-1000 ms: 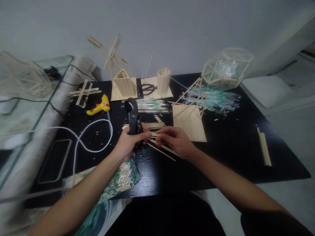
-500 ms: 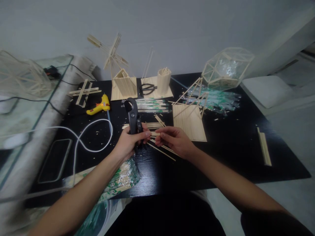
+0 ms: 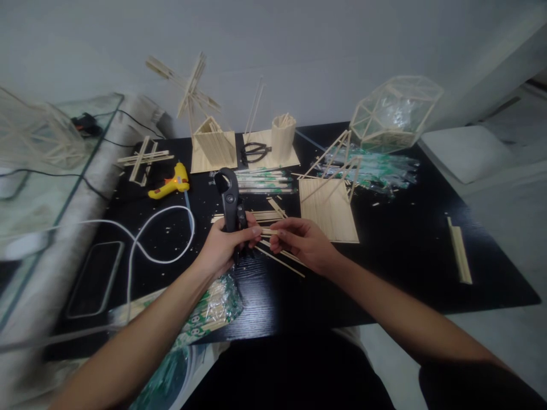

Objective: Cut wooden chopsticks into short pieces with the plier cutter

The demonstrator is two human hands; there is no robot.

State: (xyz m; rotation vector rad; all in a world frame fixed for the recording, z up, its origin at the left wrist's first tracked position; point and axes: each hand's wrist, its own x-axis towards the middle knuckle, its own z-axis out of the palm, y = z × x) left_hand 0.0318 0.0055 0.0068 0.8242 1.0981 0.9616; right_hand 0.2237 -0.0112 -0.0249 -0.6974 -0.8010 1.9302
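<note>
My left hand [image 3: 224, 246] grips a black cutter tool [image 3: 229, 199] upright, its jaws pointing up and away from me. My right hand [image 3: 304, 242] pinches a thin wooden stick [image 3: 268, 231] close to the left hand's fingertips. Both hands hover over the black table [image 3: 384, 267], above several loose sticks [image 3: 282, 259]. A flat square panel of glued sticks [image 3: 328, 209] lies just right of my right hand.
A yellow glue gun [image 3: 170, 183] and a looped white cord [image 3: 149, 233] lie at left. Behind stand a stick windmill [image 3: 200, 122], scissors [image 3: 253, 151], a stick cup [image 3: 283, 138] and a polyhedron frame [image 3: 391, 114]. Wrapped stick packs [image 3: 209, 310] lie near the front edge.
The view has tilted slightly upward. Both hands stay nearly still, holding the cutter and the stick as before.
</note>
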